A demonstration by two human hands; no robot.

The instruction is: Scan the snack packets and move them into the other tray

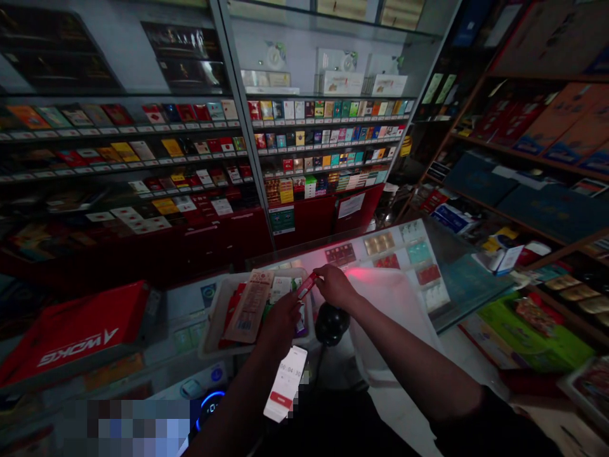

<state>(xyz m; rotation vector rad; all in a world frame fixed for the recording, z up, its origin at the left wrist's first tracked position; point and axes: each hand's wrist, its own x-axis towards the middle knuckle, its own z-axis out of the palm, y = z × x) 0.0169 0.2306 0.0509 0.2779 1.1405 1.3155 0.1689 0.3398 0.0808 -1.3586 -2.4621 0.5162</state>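
A small, narrow red pack is held up between my two hands, over the gap between two white bins. My left hand is closed on its lower left end. The fingers of my right hand pinch its upper right end. Just below my right hand stands a black rounded device on a thin stem. Beside my left hand, the left white bin holds a brown printed packet and several colourful packages. The right white bin lies under my right forearm, with a red glow on its far edge.
A lit phone showing a timer lies near my left forearm. At left, a large red box rests on the glass counter. Shelves of small packs stand ahead. A green package sits at right.
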